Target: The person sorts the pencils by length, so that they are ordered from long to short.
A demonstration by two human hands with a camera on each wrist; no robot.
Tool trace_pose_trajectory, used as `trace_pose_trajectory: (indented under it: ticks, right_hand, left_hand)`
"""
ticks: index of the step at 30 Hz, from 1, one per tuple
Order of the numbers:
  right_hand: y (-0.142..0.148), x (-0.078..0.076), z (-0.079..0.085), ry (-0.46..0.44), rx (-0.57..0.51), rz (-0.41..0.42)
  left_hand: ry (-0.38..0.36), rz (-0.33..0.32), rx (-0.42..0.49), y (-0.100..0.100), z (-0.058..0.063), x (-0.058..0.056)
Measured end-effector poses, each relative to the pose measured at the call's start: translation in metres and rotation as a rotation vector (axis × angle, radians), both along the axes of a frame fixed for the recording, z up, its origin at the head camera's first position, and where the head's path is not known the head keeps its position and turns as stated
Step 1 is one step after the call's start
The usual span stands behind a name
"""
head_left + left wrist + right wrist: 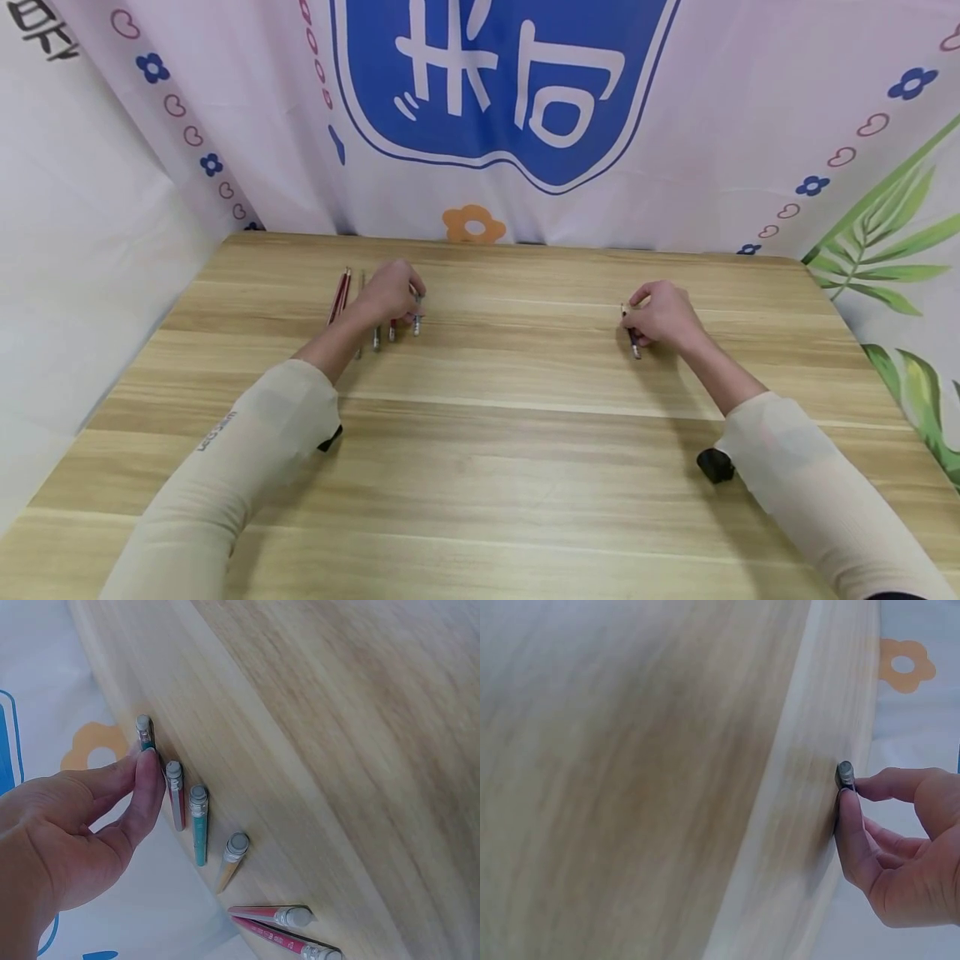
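Note:
My left hand pinches a teal pencil near its eraser end, between thumb and fingertips. Beside it lie a red pencil, a second teal pencil and a yellowish pencil, roughly side by side. Two red pencils touch each other at the far left of the row. Over on the right of the table, my right hand pinches a dark pencil with its eraser end toward me. In the right wrist view only the metal-and-eraser end of that pencil shows past the fingertips.
Both hands work near the back of the wood-grain table. A printed cloth with a blue emblem hangs behind the back edge. White printed sheets flank the table on both sides. Dark wrist devices sit under the sleeves.

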State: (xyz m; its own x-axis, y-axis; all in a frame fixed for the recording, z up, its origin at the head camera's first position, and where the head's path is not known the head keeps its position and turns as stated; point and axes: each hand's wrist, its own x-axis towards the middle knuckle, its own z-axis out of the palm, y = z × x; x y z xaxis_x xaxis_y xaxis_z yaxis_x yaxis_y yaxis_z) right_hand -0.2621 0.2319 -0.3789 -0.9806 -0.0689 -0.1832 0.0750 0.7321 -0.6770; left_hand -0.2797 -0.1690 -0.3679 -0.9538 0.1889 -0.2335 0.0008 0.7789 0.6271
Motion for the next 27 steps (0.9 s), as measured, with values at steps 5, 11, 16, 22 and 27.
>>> trace_pose_trajectory:
  ticks: [5, 11, 16, 22, 27]
  right_hand:
    - [-0.001, 0.0, 0.002, -0.005, 0.017, 0.002]
    - [-0.002, -0.001, 0.001, -0.005, 0.013, 0.012]
    - [-0.004, -0.003, 0.0, 0.008, -0.015, 0.023]
    - [-0.008, -0.003, 0.0, 0.036, -0.048, 0.044]
    - [-0.011, -0.004, 0.001, 0.043, -0.065, 0.051]
  left_hand:
    - [0.002, 0.002, 0.0, -0.001, -0.003, -0.002]
    - [0.007, -0.004, 0.004, -0.002, -0.002, -0.002]
    - [0.002, -0.009, 0.012, -0.003, -0.003, -0.003]
    - [0.004, -0.012, 0.007, -0.003, -0.003, -0.004]
    - [0.007, -0.011, 0.002, -0.003, -0.004, -0.004]
